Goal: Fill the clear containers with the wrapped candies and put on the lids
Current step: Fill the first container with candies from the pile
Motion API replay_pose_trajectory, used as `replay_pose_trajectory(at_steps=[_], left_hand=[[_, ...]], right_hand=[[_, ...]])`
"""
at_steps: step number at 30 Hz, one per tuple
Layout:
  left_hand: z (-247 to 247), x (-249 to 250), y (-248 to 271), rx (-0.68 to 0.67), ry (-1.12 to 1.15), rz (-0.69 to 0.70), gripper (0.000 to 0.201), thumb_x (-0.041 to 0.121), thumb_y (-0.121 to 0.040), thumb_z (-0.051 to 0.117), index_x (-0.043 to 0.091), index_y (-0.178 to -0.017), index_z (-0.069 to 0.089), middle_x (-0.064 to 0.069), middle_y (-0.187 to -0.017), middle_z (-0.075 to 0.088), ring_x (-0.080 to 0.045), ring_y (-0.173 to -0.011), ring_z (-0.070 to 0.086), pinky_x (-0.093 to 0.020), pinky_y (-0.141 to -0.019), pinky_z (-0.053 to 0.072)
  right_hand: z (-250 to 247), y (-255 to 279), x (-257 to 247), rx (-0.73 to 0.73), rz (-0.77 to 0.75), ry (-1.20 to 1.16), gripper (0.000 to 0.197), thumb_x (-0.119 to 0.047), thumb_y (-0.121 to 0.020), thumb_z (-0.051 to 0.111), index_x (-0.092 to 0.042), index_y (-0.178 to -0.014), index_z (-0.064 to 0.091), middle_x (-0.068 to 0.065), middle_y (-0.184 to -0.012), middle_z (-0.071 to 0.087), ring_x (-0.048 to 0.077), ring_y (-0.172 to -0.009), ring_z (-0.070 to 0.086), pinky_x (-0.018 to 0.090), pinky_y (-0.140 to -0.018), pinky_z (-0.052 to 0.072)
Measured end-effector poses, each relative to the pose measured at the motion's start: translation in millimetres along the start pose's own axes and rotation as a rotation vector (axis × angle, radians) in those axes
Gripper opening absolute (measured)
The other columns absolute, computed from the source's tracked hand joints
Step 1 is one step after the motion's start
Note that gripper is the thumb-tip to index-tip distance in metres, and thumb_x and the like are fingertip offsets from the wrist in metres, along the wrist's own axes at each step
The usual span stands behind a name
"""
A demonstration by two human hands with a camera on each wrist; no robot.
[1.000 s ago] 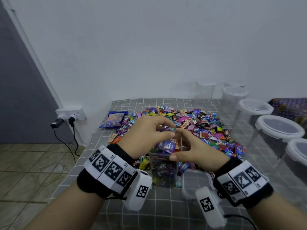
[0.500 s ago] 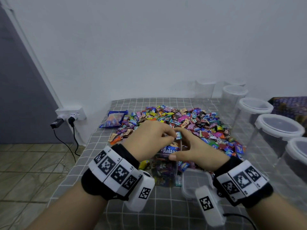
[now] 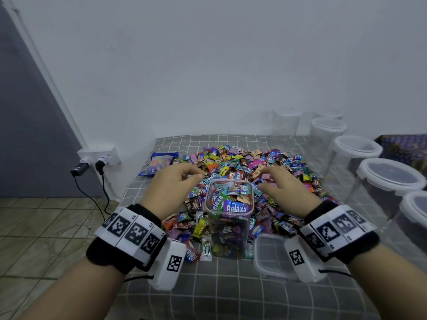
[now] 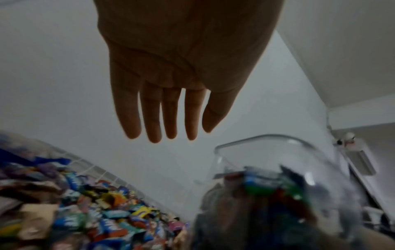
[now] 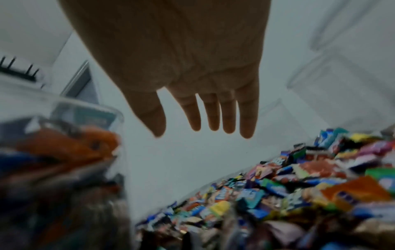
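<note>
Both hands [image 3: 175, 185] [image 3: 284, 188] empty, fingers [image 4: 149, 118] straight

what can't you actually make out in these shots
- Lid, head view: its right part is hidden behind the right wrist camera.
- Left hand, head view: the fingertips curl out of sight; only the left wrist view shows them straight.
- Candy jar, both wrist views: blurred, wrapper print unreadable.
- Lidded tubs, head view: the nearest is cut off by the right edge.
- Candy bag, head view: label too small to read.
</note>
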State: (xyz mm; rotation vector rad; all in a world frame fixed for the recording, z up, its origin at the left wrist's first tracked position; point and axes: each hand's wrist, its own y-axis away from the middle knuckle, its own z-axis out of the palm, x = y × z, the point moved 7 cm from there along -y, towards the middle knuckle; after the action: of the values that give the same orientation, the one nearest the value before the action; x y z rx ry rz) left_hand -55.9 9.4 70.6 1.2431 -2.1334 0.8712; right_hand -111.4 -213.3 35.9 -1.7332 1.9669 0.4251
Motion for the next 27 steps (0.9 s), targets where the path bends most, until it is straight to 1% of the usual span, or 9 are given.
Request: replay_pose_trajectory(at_steps=[2, 5, 9, 11, 13, 15, 18, 23, 27], left_hand=[[7.2, -20.7, -2.6, -0.110, -0.169, -0.076, 0.012, 0.033, -0.090, 0.059, 0.030, -0.100, 0.064, 0.009, -0.098, 0.065, -0.010, -0.087, 0.060, -0.028, -0.079, 0.047], [25.3, -53.0, -5.2, -0.314, -0.441, -0.157, 0.044, 0.042, -0.085, 0.063, 0.029, -0.126, 0.053, 0.000, -0.130, 0.053, -0.019, -0.113, 0.053, -0.036, -0.094, 0.044], [47.5, -88.0, -3.1, -0.504, -0.607, -0.256, 0.087, 0.049, -0.078, 0.069, 0.029, -0.148, 0.022, -0.004, -0.151, 0.029, -0.024, -0.134, 0.036, -0.040, -0.106, 0.037], [56.7, -101.9, -1.9, -0.583, -0.670, -0.304, 0.104, 0.053, -0.074, 0.071, 0.030, -0.151, 0.005, -0.007, -0.158, 0.014, -0.026, -0.140, 0.027, -0.043, -0.109, 0.034], [62.9, -108.4, -1.5, -0.633, -0.719, -0.335, 0.111, 0.053, -0.073, 0.072, 0.032, -0.151, -0.004, -0.011, -0.158, 0.008, -0.029, -0.142, 0.024, -0.042, -0.109, 0.035], [68.6, -112.1, -1.6, -0.681, -0.723, -0.357, 0.110, 0.049, -0.075, 0.073, 0.031, -0.151, -0.006, -0.013, -0.157, 0.013, -0.031, -0.140, 0.027, -0.041, -0.108, 0.036], [74.6, -114.4, -4.2, -0.715, -0.708, -0.343, 0.102, 0.046, -0.077, 0.072, 0.034, -0.151, 0.002, -0.009, -0.153, 0.027, -0.030, -0.133, 0.037, -0.042, -0.104, 0.040], [73.3, -103.8, -11.2, -0.610, -0.786, -0.207, 0.070, 0.037, -0.086, 0.065, 0.039, -0.146, 0.028, 0.001, -0.141, 0.049, -0.022, -0.121, 0.052, -0.033, -0.089, 0.048], [70.4, -96.3, -15.7, -0.521, -0.828, -0.162, 0.041, 0.034, -0.089, 0.060, 0.037, -0.130, 0.054, 0.001, -0.128, 0.060, -0.020, -0.113, 0.057, -0.029, -0.082, 0.048]], right_hand=[[14.7, -6.3, 8.3, -0.128, -0.006, 0.252, 0.063, -0.038, -0.090, 0.055, -0.015, -0.143, 0.030, 0.006, -0.146, 0.032, 0.021, -0.130, 0.036, 0.033, -0.104, 0.034], [37.7, -10.8, 19.3, -0.329, 0.010, 0.449, 0.085, -0.047, -0.083, 0.062, -0.022, -0.149, 0.015, 0.004, -0.151, 0.023, 0.024, -0.134, 0.032, 0.039, -0.105, 0.038], [60.5, -14.4, 32.0, -0.512, 0.060, 0.569, 0.092, -0.048, -0.080, 0.065, -0.031, -0.150, 0.008, 0.007, -0.150, 0.024, 0.028, -0.130, 0.039, 0.042, -0.100, 0.044], [66.8, -15.8, 33.2, -0.540, 0.048, 0.607, 0.091, -0.045, -0.080, 0.068, -0.032, -0.149, 0.009, 0.007, -0.148, 0.026, 0.028, -0.127, 0.043, 0.039, -0.095, 0.047], [70.3, -18.2, 32.7, -0.556, 0.030, 0.631, 0.093, -0.044, -0.078, 0.070, -0.033, -0.149, 0.010, 0.004, -0.149, 0.025, 0.027, -0.126, 0.044, 0.037, -0.093, 0.047], [74.9, -20.8, 32.8, -0.578, 0.010, 0.644, 0.091, -0.041, -0.078, 0.070, -0.034, -0.149, 0.012, 0.003, -0.149, 0.026, 0.027, -0.126, 0.043, 0.038, -0.095, 0.047], [80.9, -23.0, 33.4, -0.580, -0.009, 0.674, 0.075, -0.034, -0.082, 0.065, -0.035, -0.145, 0.025, 0.005, -0.142, 0.036, 0.028, -0.122, 0.046, 0.042, -0.096, 0.047], [75.7, -29.1, 27.3, -0.505, -0.034, 0.657, 0.042, -0.027, -0.090, 0.056, -0.026, -0.131, 0.051, 0.008, -0.124, 0.053, 0.027, -0.112, 0.053, 0.036, -0.094, 0.047], [70.8, -31.9, 23.6, -0.461, -0.048, 0.673, 0.032, -0.018, -0.092, 0.051, -0.019, -0.122, 0.059, 0.008, -0.119, 0.061, 0.026, -0.110, 0.056, 0.033, -0.092, 0.048]])
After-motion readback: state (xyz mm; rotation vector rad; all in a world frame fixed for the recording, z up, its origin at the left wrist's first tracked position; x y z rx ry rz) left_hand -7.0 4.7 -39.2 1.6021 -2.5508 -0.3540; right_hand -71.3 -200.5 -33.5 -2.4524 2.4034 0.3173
